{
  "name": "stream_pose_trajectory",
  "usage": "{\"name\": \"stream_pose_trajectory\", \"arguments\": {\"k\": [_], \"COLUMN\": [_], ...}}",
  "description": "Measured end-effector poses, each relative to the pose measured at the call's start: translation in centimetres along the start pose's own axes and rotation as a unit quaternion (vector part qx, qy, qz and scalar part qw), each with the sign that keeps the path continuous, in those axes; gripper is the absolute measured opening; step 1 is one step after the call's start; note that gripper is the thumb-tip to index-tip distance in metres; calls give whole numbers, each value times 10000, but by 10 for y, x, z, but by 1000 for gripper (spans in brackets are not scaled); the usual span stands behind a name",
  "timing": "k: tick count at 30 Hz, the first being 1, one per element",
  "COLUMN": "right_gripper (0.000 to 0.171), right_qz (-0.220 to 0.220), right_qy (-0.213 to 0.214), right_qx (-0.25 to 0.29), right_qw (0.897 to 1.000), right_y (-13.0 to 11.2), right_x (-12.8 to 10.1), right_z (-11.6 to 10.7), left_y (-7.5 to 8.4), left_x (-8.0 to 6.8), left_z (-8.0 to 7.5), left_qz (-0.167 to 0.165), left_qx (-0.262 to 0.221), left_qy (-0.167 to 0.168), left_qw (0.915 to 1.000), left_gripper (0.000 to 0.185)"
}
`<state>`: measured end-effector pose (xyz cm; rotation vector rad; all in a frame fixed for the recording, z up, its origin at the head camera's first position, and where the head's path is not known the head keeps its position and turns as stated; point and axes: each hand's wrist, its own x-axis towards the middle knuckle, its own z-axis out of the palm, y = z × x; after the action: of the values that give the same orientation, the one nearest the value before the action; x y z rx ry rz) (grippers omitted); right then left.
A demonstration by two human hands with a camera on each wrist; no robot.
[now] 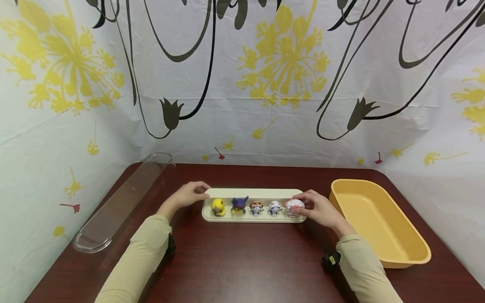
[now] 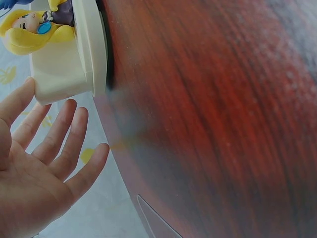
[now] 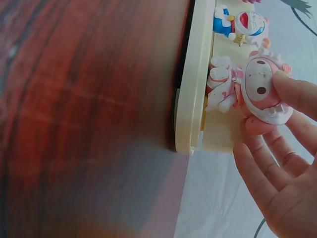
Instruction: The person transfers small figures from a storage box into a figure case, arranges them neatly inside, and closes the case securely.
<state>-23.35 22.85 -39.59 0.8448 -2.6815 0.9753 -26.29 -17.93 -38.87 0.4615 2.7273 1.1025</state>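
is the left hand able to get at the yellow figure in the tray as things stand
Probably yes: the left hand rests open at the tray end, right beside the yellow figure, with nothing between them.

Both arms are covered by long sleeves in a pale khaki-beige fabric, soft-looking and lightly creased, ending just short of the wrists. The left sleeve (image 1: pixel 140 256) and right sleeve (image 1: pixel 365 269) match in colour and cut. A small black device sits strapped under each wrist: the one by the right cuff (image 1: pixel 331 259) shows a tiny yellowish spot, the one by the left cuff (image 1: pixel 170 246) looks plain black. The left hand (image 1: pixel 188 194) and right hand (image 1: pixel 320 209) are bare.
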Motion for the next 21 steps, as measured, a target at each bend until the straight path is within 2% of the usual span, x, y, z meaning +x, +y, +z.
{"name": "stream_pose_trajectory", "arguments": {"k": [8,21], "right_gripper": [34,35], "right_qz": [-93,17], "right_qy": [112,14], "right_qx": [-55,-103], "right_qw": [9999,9999], "right_y": [2,2], "right_x": [1,1], "right_z": [1,0], "left_y": [-1,-1], "left_x": [0,1], "left_z": [0,0], "left_qz": [19,87], "left_qx": [-29,-30], "left_qy": [-16,4], "left_qw": [10000,10000], "left_gripper": [28,27]}}
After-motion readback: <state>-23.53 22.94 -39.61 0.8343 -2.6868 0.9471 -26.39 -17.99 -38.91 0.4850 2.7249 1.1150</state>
